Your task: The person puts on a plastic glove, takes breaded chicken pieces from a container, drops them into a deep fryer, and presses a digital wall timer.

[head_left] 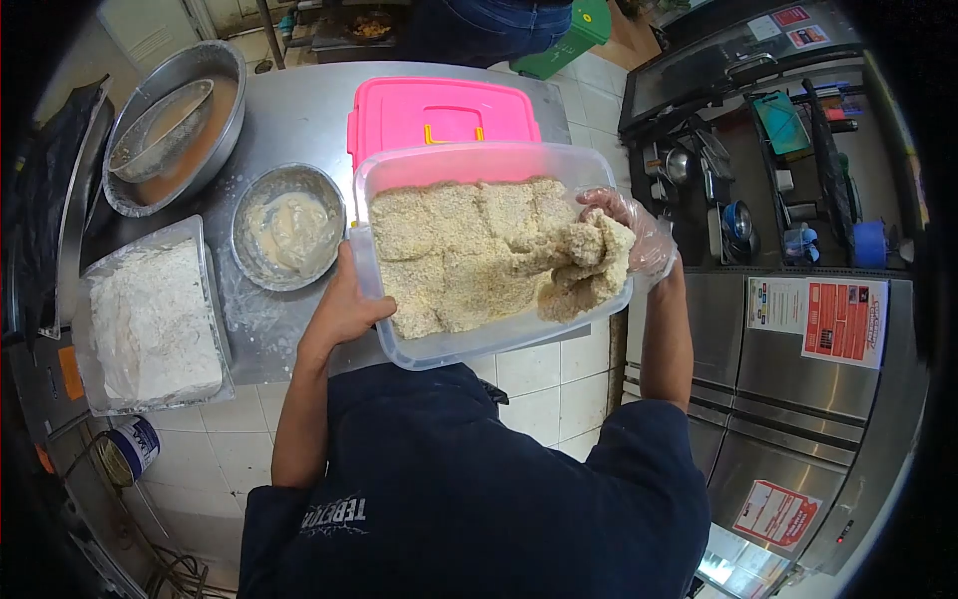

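A clear plastic container point(479, 349) is tilted in front of me, filled with flat breadcrumb-coated pieces point(469, 250) in rows. My left hand point(351, 307) grips its left wall, thumb over the rim. At the right end, my right hand point(644, 235), in a clear plastic glove, is closed around a crumb-coated piece point(599, 250) that looks folded or bunched. The coating hides what is inside it. Behind the container lies a pink lidded box point(439, 105) with yellow clips. Left of my left hand sits a metal bowl of pale batter point(289, 235).
A tray of white flour point(155, 329) and a large metal basin point(230, 80) with a strainer point(165, 125) in brownish liquid are on the steel table point(299, 95). Steel refrigerators point(798, 389) line the right side. Another person point(489, 30) stands beyond the table beside a green bin point(569, 45).
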{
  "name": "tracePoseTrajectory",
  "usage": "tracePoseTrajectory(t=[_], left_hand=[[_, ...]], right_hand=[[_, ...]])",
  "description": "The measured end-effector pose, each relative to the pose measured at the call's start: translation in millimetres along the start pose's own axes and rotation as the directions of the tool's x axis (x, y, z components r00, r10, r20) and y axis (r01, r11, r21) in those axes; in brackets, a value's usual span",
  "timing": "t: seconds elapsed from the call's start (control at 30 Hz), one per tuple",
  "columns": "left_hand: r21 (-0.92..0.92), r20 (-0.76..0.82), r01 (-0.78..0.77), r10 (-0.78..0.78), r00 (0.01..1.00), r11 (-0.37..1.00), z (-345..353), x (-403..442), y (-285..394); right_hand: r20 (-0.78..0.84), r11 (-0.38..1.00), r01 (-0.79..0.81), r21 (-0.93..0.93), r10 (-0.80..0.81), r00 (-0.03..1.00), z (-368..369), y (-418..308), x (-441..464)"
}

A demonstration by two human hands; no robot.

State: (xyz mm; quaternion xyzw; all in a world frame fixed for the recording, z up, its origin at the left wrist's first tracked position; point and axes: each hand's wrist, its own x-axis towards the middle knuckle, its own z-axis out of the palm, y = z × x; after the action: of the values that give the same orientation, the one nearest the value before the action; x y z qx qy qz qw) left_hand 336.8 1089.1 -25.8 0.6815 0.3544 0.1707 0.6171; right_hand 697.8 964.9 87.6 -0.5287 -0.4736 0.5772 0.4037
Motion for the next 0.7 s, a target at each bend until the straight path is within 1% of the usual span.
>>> tracePoseTrajectory(t=[0.03,0.1,0.13,0.17,0.2,0.23,0.27,0.3,0.33,0.37,0.43,0.47,0.5,0.53,0.57,0.6,0.67,0.7], left_hand=[[0.029,-0.019,-0.015,0.015,1.0,0.999,1,0,-1],[0.063,-0.039,-0.03,0.033,0.999,0.998,-1,-1,0],[0.052,-0.021,0.009,-0.008,1.0,0.999,-1,-1,2],[0.042,-0.004,0.045,-0.045,0.999,0.998,-1,0,4],[0.047,-0.006,0.036,-0.036,0.999,0.998,-1,0,4],[0.014,0.005,0.044,-0.044,0.999,0.999,0,0,3],[-0.016,0.016,0.053,-0.052,0.998,0.998,-1,0,2],[-0.005,0.012,0.042,-0.042,0.999,0.999,-1,1,1],[-0.003,0.003,0.034,-0.034,0.999,0.999,0,1,-1],[-0.003,-0.005,0.028,-0.028,1.0,1.0,0,0,0],[0.02,-0.001,0.035,-0.034,0.999,0.999,0,1,3],[0.035,0.005,0.046,-0.047,0.999,0.998,-1,0,5],[0.043,-0.001,0.047,-0.047,0.999,0.998,-1,0,4],[0.032,-0.006,0.04,-0.04,0.999,0.999,0,1,1],[0.02,-0.007,0.034,-0.033,0.999,0.999,1,1,0],[0.025,-0.003,0.033,-0.033,0.999,0.999,0,0,0],[0.003,-0.003,0.025,-0.025,1.0,1.0,1,1,2],[0.002,-0.005,0.026,-0.026,1.0,1.0,1,0,3]], right_hand=[[0.002,1.0,0.001,0.003,-0.001,1.0,0,2,-1],[-0.099,0.992,-0.123,0.041,0.127,0.987,6,0,-1],[-0.1,0.992,-0.121,0.041,0.124,0.987,-3,3,7],[0.135,0.973,0.033,-0.226,-0.002,0.991,-21,8,21],[0.385,0.868,0.24,-0.434,-0.062,0.921,-30,12,30],[0.357,0.815,0.208,-0.541,-0.002,0.934,-30,21,33],[0.352,0.811,0.218,-0.543,-0.016,0.936,-22,24,40],[0.221,0.749,0.004,-0.663,0.191,0.956,-10,25,50],[0.065,0.637,-0.21,-0.742,0.379,0.923,-3,28,57],[0.066,0.641,-0.202,-0.74,0.369,0.927,-6,40,65],[0.065,0.688,-0.075,-0.722,0.176,0.982,-20,69,88],[0.07,0.691,-0.067,-0.72,0.168,0.983,-18,63,99],[-0.02,0.595,-0.264,-0.759,0.385,0.923,-13,52,111],[-0.121,0.454,-0.439,-0.775,0.576,0.809,-12,46,120],[-0.004,0.632,-0.369,-0.682,0.501,0.865,-25,71,123],[-0.006,0.636,-0.37,-0.677,0.499,0.867,-26,74,127],[-0.055,0.614,-0.55,-0.566,0.638,0.768,-29,77,137],[-0.053,0.614,-0.549,-0.567,0.638,0.768,-36,87,144]])
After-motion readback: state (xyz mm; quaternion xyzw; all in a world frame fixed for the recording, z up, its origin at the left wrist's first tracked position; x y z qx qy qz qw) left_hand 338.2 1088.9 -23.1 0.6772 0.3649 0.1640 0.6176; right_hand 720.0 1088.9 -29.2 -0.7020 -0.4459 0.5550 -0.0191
